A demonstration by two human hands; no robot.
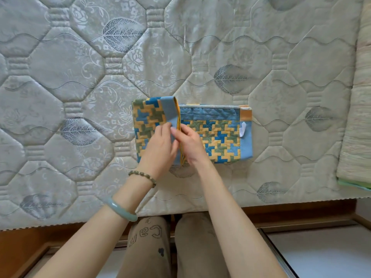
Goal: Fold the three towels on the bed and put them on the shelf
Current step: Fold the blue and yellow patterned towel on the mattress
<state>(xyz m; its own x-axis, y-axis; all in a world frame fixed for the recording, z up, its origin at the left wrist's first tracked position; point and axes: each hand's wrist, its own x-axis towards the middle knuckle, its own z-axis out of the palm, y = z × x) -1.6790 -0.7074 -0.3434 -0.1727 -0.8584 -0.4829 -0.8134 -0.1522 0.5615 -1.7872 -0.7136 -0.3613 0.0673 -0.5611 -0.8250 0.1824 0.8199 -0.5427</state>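
Grip: left hand and right hand both pinch the towel at its raised fold

single head view, looking steeply down at mattress, close overhead.

Blue/yellow/green patterned towel, part-folded, left flap raised, on mattress.

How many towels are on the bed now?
1: the patterned towel lies on the mattress, its raised flap pinched between the left hand and the right hand. The pale folded fabric at the right edge may be another; I cannot tell.
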